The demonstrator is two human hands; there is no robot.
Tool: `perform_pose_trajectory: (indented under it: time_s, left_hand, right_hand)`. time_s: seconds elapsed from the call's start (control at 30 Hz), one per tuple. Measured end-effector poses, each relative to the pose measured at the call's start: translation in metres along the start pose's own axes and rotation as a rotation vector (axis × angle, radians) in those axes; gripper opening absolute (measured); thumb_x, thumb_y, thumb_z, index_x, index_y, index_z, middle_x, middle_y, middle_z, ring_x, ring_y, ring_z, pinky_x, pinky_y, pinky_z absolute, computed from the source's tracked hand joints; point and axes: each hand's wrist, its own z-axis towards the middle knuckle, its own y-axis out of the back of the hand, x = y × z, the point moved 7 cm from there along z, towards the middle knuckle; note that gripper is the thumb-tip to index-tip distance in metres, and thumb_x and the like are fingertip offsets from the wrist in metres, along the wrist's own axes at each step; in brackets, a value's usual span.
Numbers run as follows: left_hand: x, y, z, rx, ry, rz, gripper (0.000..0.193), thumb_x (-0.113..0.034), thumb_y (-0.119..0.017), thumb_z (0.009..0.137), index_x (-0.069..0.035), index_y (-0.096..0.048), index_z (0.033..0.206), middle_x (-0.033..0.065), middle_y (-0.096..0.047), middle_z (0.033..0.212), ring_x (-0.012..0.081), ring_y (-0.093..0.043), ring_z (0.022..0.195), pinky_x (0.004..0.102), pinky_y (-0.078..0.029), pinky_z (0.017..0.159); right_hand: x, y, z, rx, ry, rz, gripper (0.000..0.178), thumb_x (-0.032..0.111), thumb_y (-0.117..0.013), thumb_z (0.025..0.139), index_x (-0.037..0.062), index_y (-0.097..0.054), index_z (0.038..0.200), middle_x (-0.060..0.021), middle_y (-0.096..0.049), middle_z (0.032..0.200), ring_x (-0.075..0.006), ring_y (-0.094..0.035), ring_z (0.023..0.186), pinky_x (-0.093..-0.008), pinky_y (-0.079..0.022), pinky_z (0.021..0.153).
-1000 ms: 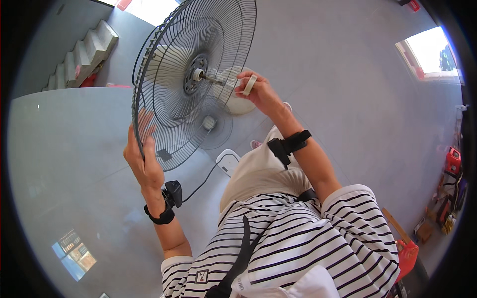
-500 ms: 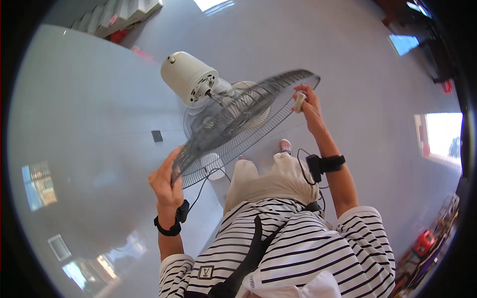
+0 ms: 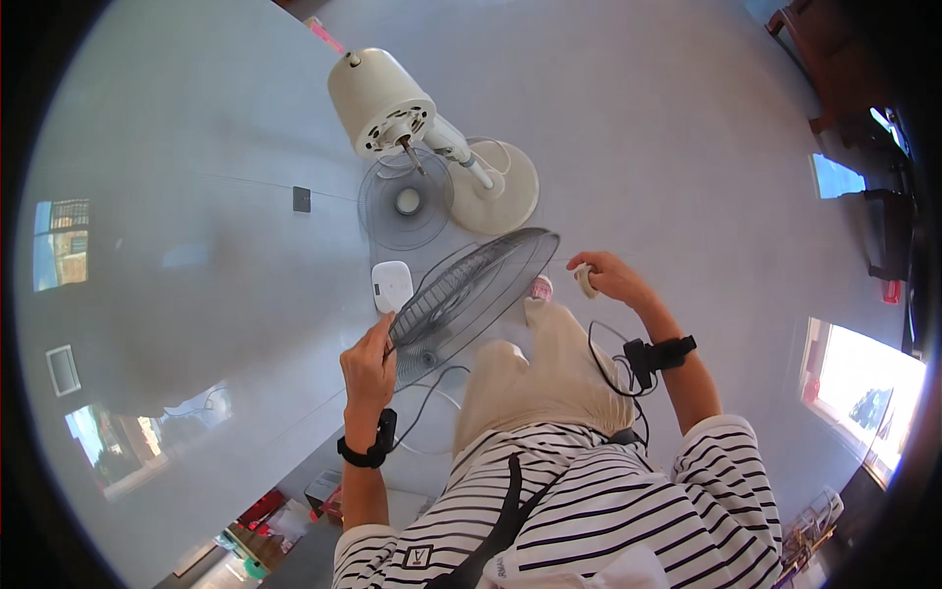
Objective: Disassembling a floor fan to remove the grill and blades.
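My left hand (image 3: 367,369) is closed on the rim of a grey wire fan grille (image 3: 496,273), which hangs tilted in front of my legs. Apart from the grille, my right hand (image 3: 618,282) holds a small cream plastic ring (image 3: 586,282) against its fingers. Farther off stands a cream pedestal fan, its motor housing (image 3: 378,98) showing a bare metal shaft (image 3: 412,157) and no grille attached. Its round base (image 3: 520,201) rests on the floor. Another round wire grille (image 3: 388,224) with a pale centre is beside the base, by the wall.
A white rounded-square device (image 3: 392,283) lies by the wall, near my left hand. The glossy wall (image 3: 186,255) on the left carries a dark socket plate (image 3: 301,199). Dark wooden furniture (image 3: 834,69) stands at the far right. Black cables (image 3: 618,373) hang from my wristbands.
The grille has come away from the motor shaft and moved down toward me in my left hand. My right hand has left the grille's rim, still holding the cream ring.
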Motion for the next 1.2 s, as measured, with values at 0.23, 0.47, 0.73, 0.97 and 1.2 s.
perform_pose_trajectory:
  time_s: [0.23, 0.47, 0.73, 0.97, 1.2]
  left_hand:
    - [0.004, -0.025, -0.091, -0.055, 0.336, 0.091, 0.036, 0.001, -0.056, 0.070, -0.002, -0.056, 0.106, 0.0172, -0.061, 0.086, 0.0324, -0.059, 0.073, 0.0366, -0.046, 0.066]
    - [-0.004, -0.058, -0.244, -0.152, 0.570, 0.081, 0.032, -0.004, -0.057, 0.073, -0.001, -0.057, 0.105, 0.0190, -0.061, 0.089, 0.0346, -0.058, 0.080, 0.0391, -0.045, 0.069]
    - [-0.015, -0.118, -0.379, -0.162, 0.820, 0.166, 0.027, -0.011, -0.057, 0.076, 0.003, -0.058, 0.099, 0.0202, -0.061, 0.079, 0.0352, -0.058, 0.070, 0.0413, -0.044, 0.065]
    - [0.006, -0.206, -0.408, 0.036, 0.961, 0.124, 0.029, -0.012, -0.057, 0.076, 0.001, -0.055, 0.102, 0.0215, -0.060, 0.079, 0.0374, -0.057, 0.073, 0.0446, -0.043, 0.066]
    - [0.067, -0.301, -0.444, 0.041, 0.996, 0.089, 0.045, -0.006, -0.054, 0.069, -0.005, -0.047, 0.113, 0.0220, -0.058, 0.088, 0.0388, -0.055, 0.085, 0.0481, -0.042, 0.072]
  right_hand:
    - [-0.029, 0.005, -0.048, -0.137, 0.039, -0.113, 0.030, 0.003, -0.042, 0.069, 0.0034, -0.061, 0.093, -0.0006, -0.052, 0.064, -0.0091, -0.045, 0.058, -0.0235, -0.036, 0.052]
    - [-0.090, 0.006, -0.151, -0.206, 0.040, -0.084, 0.030, 0.000, -0.043, 0.069, 0.0044, -0.062, 0.093, 0.0007, -0.052, 0.063, -0.0075, -0.045, 0.057, -0.0228, -0.037, 0.052]
    - [-0.169, -0.050, -0.212, -0.004, -0.085, -0.235, 0.024, 0.009, -0.052, 0.073, 0.0071, -0.063, 0.094, -0.0017, -0.056, 0.065, -0.0083, -0.049, 0.060, -0.0246, -0.041, 0.055]
    - [-0.230, -0.088, -0.258, 0.128, -0.135, -0.495, 0.034, 0.007, -0.048, 0.067, 0.0120, -0.061, 0.098, -0.0129, -0.060, 0.070, -0.0256, -0.058, 0.065, -0.0348, -0.046, 0.062]
    - [-0.263, -0.074, -0.274, 0.103, -0.207, -0.545, 0.032, 0.009, -0.048, 0.068, 0.0126, -0.061, 0.097, -0.0160, -0.062, 0.076, -0.0328, -0.059, 0.074, -0.0404, -0.046, 0.068]
